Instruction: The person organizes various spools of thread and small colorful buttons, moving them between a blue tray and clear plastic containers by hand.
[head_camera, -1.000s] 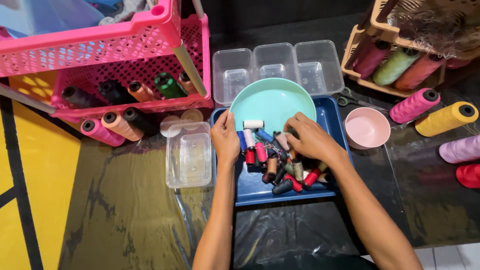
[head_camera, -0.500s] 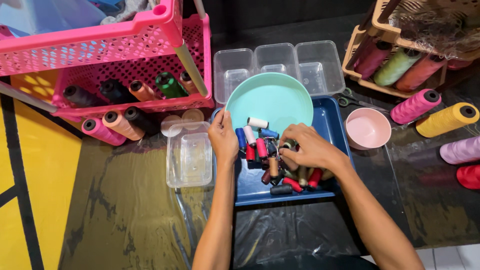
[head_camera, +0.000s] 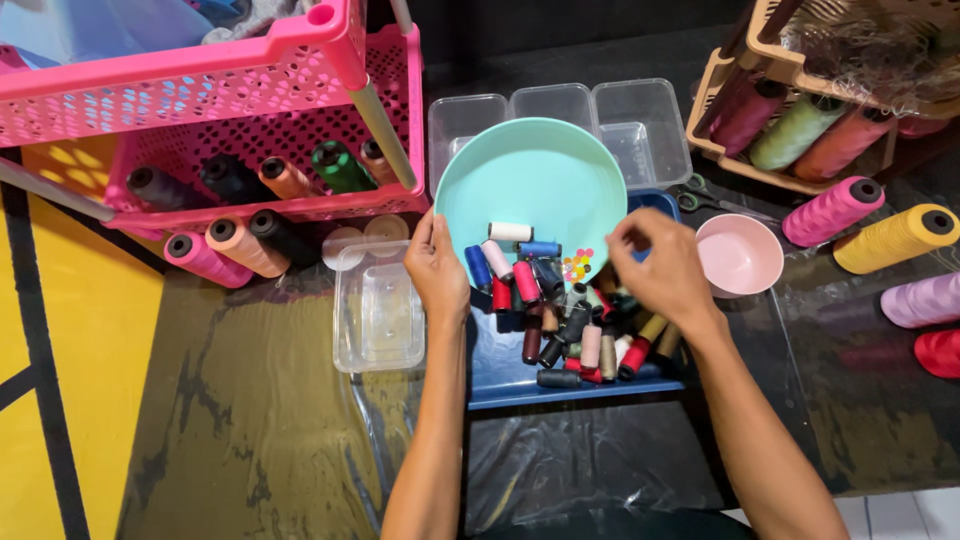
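Note:
My left hand (head_camera: 436, 268) grips the near left rim of a teal bowl (head_camera: 535, 175), which is tilted up toward me over a blue tray (head_camera: 510, 385). Small thread spools (head_camera: 560, 320) in many colours spill from the bowl's lower edge into a pile on the tray. A few small coloured beads (head_camera: 577, 264) lie at the bowl's lip. My right hand (head_camera: 660, 268) hovers over the pile's right side with the fingers pinched together; what they pinch is hidden.
A clear rectangular box (head_camera: 378, 315) sits left of the tray. Three clear tubs (head_camera: 560, 115) stand behind the bowl. A pink bowl (head_camera: 740, 255), scissors (head_camera: 705, 200), large thread cones (head_camera: 895, 238) lie right. Pink crate (head_camera: 200, 110) with cones stands left, a beige basket (head_camera: 800, 110) far right.
The teal bowl has been tipped up much steeper by my left hand and spools have slid out onto the tray. My right hand rose from the pile toward the bowl's right edge.

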